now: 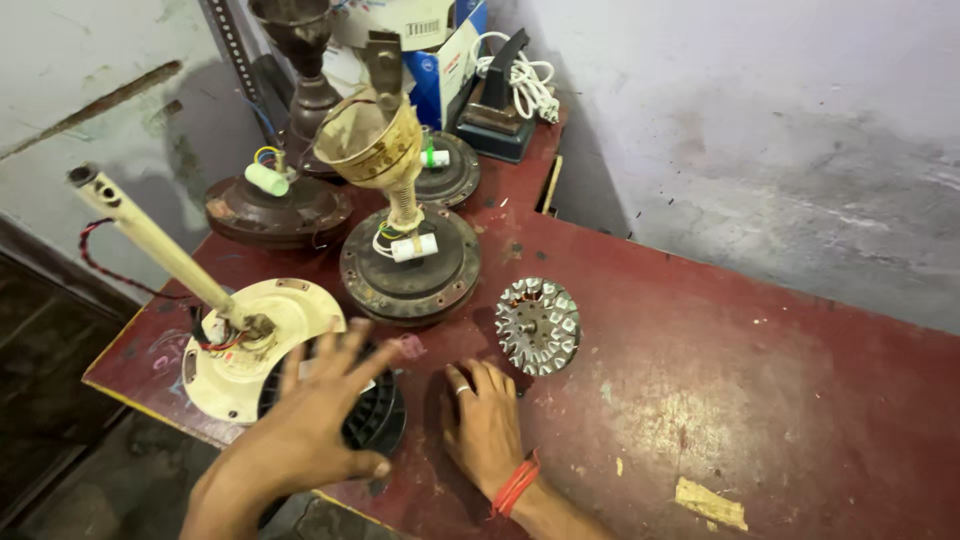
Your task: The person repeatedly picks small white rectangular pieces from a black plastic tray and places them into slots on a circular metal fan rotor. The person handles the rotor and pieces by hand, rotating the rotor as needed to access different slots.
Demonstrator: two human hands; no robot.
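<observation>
Worn red table [760,400], bearing fan motors [410,265], a bare stator [538,325], a cream housing [250,350], boxes [440,50], an iron [500,115].

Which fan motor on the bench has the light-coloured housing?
The cream motor at the near left edge, by the left hand, long pale downrod attached. The others are dark brown.

Fan parts across the table [760,400] I work at.
My left hand [310,430] covers the ribbed disc [378,415]; my right hand [487,425] lies beside it, the stator [538,325] just behind, motor housing [410,262] farther back.
</observation>
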